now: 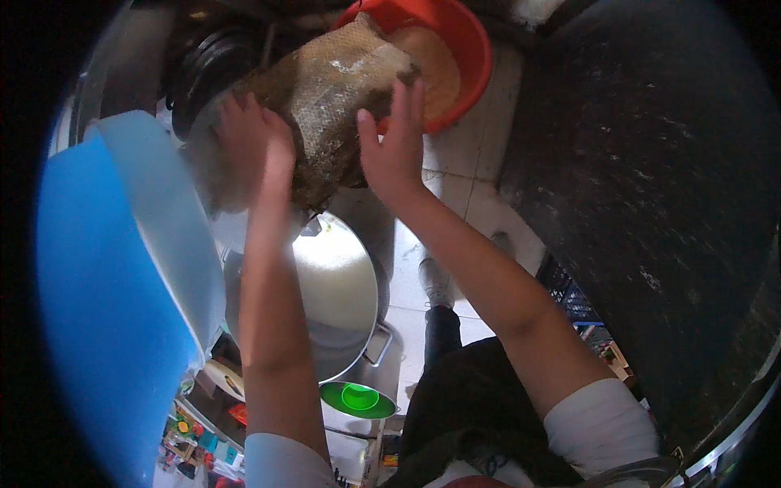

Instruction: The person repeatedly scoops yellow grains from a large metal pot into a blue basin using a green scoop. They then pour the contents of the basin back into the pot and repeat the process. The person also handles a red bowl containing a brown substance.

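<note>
A stained, coarse woven cloth or sack [332,79] is between my two hands, partly over the red basin. My left hand [259,137] is at its left side, blurred, and whether it grips the weave is unclear. My right hand [393,137] is by the right edge with thumb and fingers apart; contact with the cloth cannot be made out. The red plastic basin [482,67] holds a tan, cloudy content [430,67]. Below the cloth stands a large metal pot [373,293] with a whitish content [335,268], partly hidden by my left forearm.
A big blue plastic container [104,256] rises on the left. A large dark panel-like surface [634,183] fills the right. Near the pot's handle [381,348] sits a vessel with a bright green inside [360,398]. My shoe [434,283] is on the tiled floor [412,311], near a dark plastic crate [567,293].
</note>
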Demonstrator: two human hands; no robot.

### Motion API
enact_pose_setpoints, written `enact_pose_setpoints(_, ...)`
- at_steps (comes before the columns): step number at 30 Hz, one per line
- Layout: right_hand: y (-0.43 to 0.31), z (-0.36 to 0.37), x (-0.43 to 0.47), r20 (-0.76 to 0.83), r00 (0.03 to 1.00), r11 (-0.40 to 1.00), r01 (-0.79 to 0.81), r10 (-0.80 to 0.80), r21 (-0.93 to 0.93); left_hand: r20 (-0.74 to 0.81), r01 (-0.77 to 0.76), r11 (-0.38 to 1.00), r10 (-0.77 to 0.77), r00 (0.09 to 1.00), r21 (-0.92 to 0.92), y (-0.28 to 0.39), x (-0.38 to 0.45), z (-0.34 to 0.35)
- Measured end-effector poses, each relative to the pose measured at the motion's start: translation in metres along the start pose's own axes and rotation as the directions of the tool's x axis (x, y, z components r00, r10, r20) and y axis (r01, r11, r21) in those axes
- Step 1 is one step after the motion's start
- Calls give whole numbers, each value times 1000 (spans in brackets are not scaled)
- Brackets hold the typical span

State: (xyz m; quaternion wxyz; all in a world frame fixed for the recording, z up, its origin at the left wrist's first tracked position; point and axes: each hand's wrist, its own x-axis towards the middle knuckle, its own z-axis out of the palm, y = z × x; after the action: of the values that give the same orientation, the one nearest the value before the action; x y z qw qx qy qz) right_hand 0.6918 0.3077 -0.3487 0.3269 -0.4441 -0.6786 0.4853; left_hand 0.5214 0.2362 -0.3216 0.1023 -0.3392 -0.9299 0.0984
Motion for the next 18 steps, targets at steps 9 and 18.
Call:
enact_pose_setpoints(9, -14, 42, -29, 420, 726, 792, 609, -545, -24, -189, -209, 833, 128, 974, -512, -36, 47, 55)
enact_pose_setpoints(18, -27, 63, -22, -9, 890, 889, 455, -456, -54, 99, 145, 815, -108, 989, -561, 2, 38, 6)
